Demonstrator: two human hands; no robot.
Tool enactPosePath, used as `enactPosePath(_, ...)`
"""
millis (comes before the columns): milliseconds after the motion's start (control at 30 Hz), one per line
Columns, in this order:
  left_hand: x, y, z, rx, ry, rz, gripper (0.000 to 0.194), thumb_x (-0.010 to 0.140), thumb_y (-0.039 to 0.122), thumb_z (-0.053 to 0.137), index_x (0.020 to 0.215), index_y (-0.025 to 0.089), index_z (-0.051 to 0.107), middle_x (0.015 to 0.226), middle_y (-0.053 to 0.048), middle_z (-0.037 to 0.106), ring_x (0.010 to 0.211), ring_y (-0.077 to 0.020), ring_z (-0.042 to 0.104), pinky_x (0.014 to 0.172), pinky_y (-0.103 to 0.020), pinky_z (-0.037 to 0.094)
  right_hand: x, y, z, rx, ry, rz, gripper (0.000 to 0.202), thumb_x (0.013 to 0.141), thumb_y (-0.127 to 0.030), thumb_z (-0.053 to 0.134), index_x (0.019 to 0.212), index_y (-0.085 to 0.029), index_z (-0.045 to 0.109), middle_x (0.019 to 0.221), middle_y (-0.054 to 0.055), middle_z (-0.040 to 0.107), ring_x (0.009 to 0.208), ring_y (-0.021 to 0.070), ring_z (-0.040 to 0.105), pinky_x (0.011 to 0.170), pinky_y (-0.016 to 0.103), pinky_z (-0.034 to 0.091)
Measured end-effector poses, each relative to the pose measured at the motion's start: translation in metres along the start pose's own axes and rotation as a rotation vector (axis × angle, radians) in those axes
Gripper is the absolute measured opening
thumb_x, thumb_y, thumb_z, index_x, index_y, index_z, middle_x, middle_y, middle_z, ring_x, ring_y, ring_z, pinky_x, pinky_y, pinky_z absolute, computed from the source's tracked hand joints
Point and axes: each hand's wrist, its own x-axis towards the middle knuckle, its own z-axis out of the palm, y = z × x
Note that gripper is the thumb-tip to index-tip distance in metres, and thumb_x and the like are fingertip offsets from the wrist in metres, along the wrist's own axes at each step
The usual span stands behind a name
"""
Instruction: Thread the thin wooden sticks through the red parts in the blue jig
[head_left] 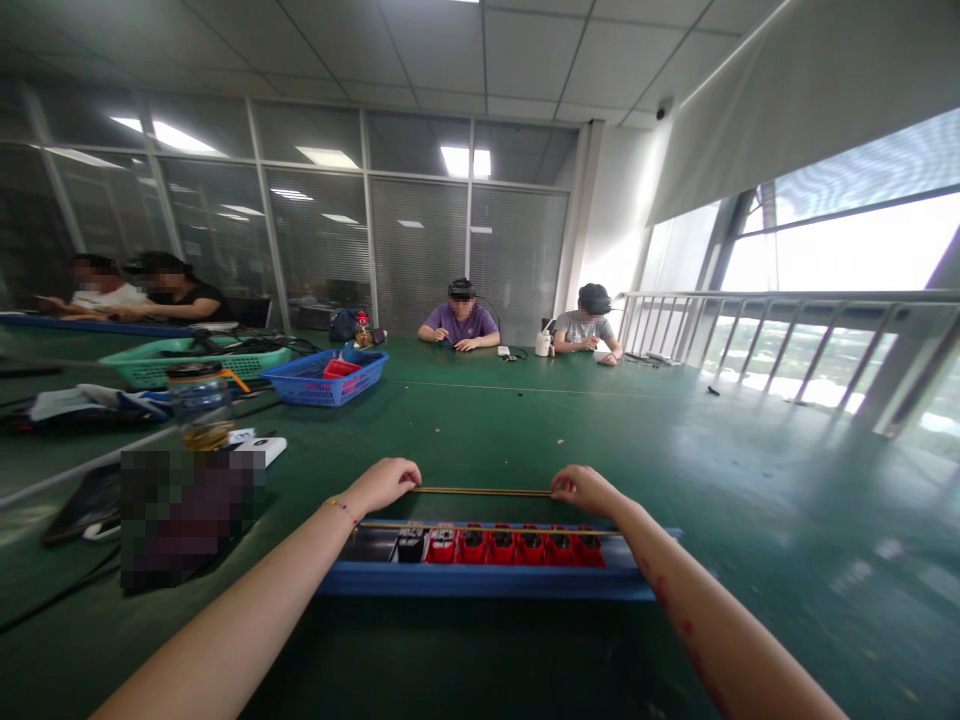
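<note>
You've got your left hand (386,483) and right hand (581,488) each pinching an end of the thin rod (484,491) just behind the blue tray (480,580) of red clips (517,545), so keep it level and taut.

On the desk (525,420), a tray (487,578) sits at the near edge, a rod (484,491) just behind it, baskets (324,380) toward the far left.
</note>
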Motion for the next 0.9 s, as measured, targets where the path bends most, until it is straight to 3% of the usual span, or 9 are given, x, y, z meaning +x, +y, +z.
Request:
enactPosePath(100,-0.001,0.008,-0.010,-0.012,0.022,-0.011,0.024,0.073,0.035,0.046,0.083,0.021,0.062,0.082,-0.002,0.066,0.077,-0.0154,0.059,0.068,-0.022,0.041,-0.004,0.003,0.002,0.013,0.045,0.023,0.019,0.071,-0.031,0.054,0.080,-0.020,0.067,0.082,0.005,0.064,0.074,0.0165,0.057,0.065,0.024,0.042)
enactPosePath(200,-0.010,0.025,-0.033,-0.055,-0.007,-0.011,0.031,0.073,0.044,0.044,0.081,0.021,0.062,0.081,-0.002,0.066,0.075,-0.0164,0.058,0.066,-0.022,0.041,-0.006,0.004,0.002,0.033,0.061,0.039,0.017,0.071,-0.029,0.055,0.080,-0.020,0.067,0.085,0.004,0.064,0.078,0.0163,0.057,0.068,0.023,0.042)
enactPosePath(367,-0.042,0.061,-0.076,-0.165,-0.353,0.045,0.031,0.063,0.049,0.055,0.077,0.023,0.065,0.072,0.002,0.066,0.066,-0.0157,0.058,0.055,-0.020,0.039,-0.008,0.003,0.003,0.078,0.037,0.051,0.015,0.070,-0.025,0.056,0.078,-0.019,0.066,0.075,0.003,0.066,0.069,0.0141,0.058,0.063,0.021,0.043)
enactPosePath(500,-0.057,0.070,-0.083,-0.126,-0.474,0.049,0.025,0.059,0.041,0.060,0.076,0.024,0.065,0.067,0.003,0.066,0.060,-0.0150,0.058,0.051,-0.020,0.039,-0.008,0.003,0.004,0.097,0.037,0.036,0.014,0.070,-0.025,0.055,0.078,-0.018,0.066,0.075,0.003,0.066,0.068,0.0138,0.058,0.063,0.021,0.043)
enactPosePath(733,-0.052,0.070,-0.072,-0.067,-0.438,0.063,0.019,0.058,0.035,0.060,0.072,0.023,0.066,0.065,0.003,0.065,0.059,-0.0144,0.057,0.047,-0.019,0.036,-0.008,0.006,0.007,0.114,0.042,0.025,0.015,0.070,-0.025,0.055,0.078,-0.018,0.065,0.075,0.003,0.065,0.068,0.0134,0.058,0.062,0.021,0.043)
enactPosePath(900,-0.057,0.079,-0.089,-0.013,-0.283,0.092,0.017,0.063,0.036,0.055,0.069,0.024,0.065,0.064,0.004,0.062,0.059,-0.0126,0.054,0.049,-0.019,0.033,-0.009,0.006,0.006,0.119,0.042,0.033,0.016,0.071,-0.026,0.054,0.079,-0.018,0.065,0.076,0.003,0.066,0.068,0.0136,0.057,0.062,0.021,0.042)
